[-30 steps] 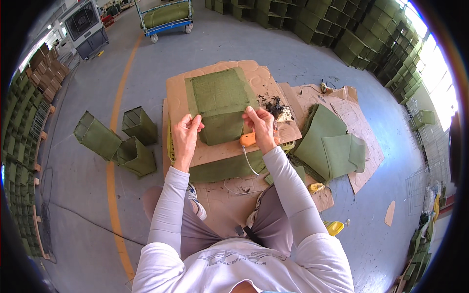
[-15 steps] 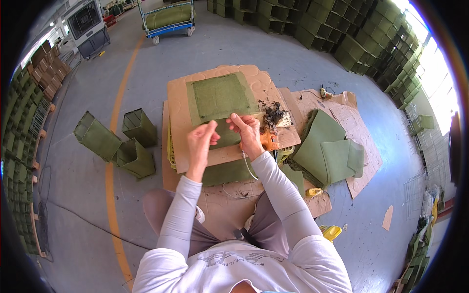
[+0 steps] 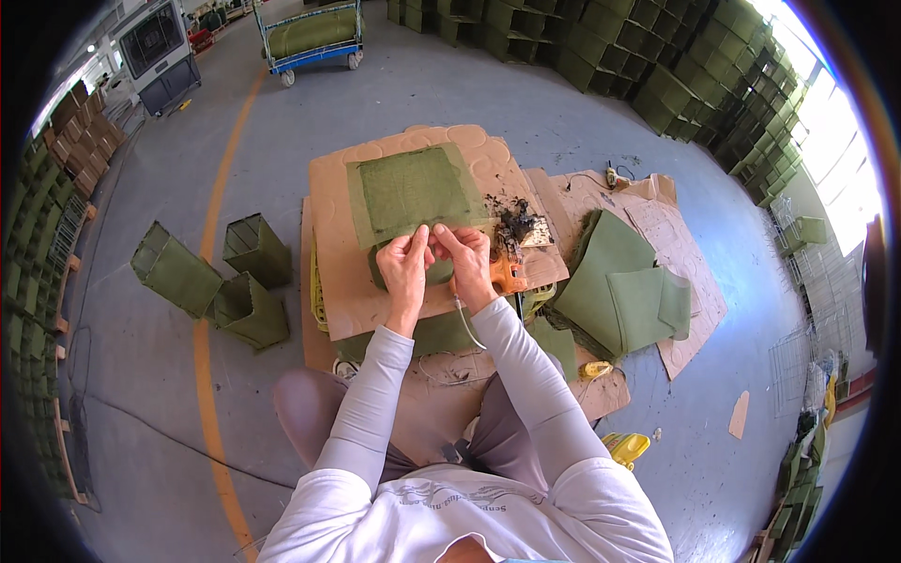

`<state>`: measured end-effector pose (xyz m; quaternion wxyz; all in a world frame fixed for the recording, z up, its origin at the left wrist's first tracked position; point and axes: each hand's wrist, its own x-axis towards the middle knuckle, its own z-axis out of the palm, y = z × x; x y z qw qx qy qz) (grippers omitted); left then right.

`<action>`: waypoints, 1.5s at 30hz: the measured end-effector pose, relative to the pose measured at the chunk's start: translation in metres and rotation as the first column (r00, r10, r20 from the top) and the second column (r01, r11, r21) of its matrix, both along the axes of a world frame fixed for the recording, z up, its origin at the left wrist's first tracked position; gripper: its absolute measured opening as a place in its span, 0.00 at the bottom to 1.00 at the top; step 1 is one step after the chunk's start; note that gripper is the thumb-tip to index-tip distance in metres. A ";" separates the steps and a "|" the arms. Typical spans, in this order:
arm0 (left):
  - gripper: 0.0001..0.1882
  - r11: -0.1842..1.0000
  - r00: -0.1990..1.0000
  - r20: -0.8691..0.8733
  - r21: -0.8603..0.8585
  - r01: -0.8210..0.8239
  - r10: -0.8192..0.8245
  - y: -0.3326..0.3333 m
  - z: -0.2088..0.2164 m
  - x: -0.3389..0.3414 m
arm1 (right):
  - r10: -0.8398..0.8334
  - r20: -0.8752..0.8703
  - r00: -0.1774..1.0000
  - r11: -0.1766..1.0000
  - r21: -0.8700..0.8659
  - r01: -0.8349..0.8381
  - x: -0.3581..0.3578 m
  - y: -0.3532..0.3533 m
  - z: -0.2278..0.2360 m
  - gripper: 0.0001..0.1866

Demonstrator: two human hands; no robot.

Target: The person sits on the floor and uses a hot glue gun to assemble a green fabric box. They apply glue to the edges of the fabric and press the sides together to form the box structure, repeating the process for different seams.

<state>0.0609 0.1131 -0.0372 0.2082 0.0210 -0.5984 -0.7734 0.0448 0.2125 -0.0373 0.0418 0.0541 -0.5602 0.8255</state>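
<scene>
On cardboard in front of me lies a flat square of green fabric (image 3: 418, 188) with a paler border. At its near edge my left hand (image 3: 405, 269) and my right hand (image 3: 468, 255) are closed, thumbs and fingertips pinched nearly together. What they pinch, if anything, is too small to make out. Beneath them, a darker green flap (image 3: 437, 273) shows partly, the hands covering the rest. Just right of my right hand sits an orange-bodied tool (image 3: 508, 273) with a pale cord, beside a black, charred-looking clump (image 3: 516, 223).
Cardboard sheets (image 3: 343, 291) form the work surface. Several green fabric pieces (image 3: 615, 291) lie to the right. Three open green box-shaped sleeves (image 3: 253, 310) stand or lean on the left. A blue cart (image 3: 314, 42) is beyond, and stacked green boxes (image 3: 526, 28) line the back.
My hands have come together, the left one moving right toward the right one. Both now pinch close to the fabric's near edge. The view has shifted slightly.
</scene>
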 end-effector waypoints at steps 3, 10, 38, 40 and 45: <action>0.16 1.000 1.000 0.022 -0.025 -0.003 0.003 -0.003 0.002 0.002 | -0.026 0.001 1.000 1.000 -0.017 0.026 0.002 0.007 0.008 0.13; 0.17 0.999 1.000 0.015 -0.047 -0.011 0.012 0.000 -0.001 0.001 | -0.087 -0.004 0.996 0.996 -0.010 0.087 -0.004 0.015 0.001 0.12; 0.16 0.996 0.994 0.068 0.021 0.085 -0.087 -0.024 0.010 0.011 | -0.091 0.040 0.995 0.991 -0.096 0.094 0.000 -0.014 0.000 0.09; 0.16 0.996 0.995 0.057 0.047 0.079 -0.081 -0.023 0.009 0.010 | -0.097 0.048 0.994 0.992 -0.080 0.101 0.000 -0.014 0.000 0.10; 0.15 0.997 0.999 0.015 0.059 0.050 -0.051 -0.020 0.002 0.009 | -0.132 0.071 0.989 0.989 -0.059 0.136 0.005 -0.016 0.001 0.09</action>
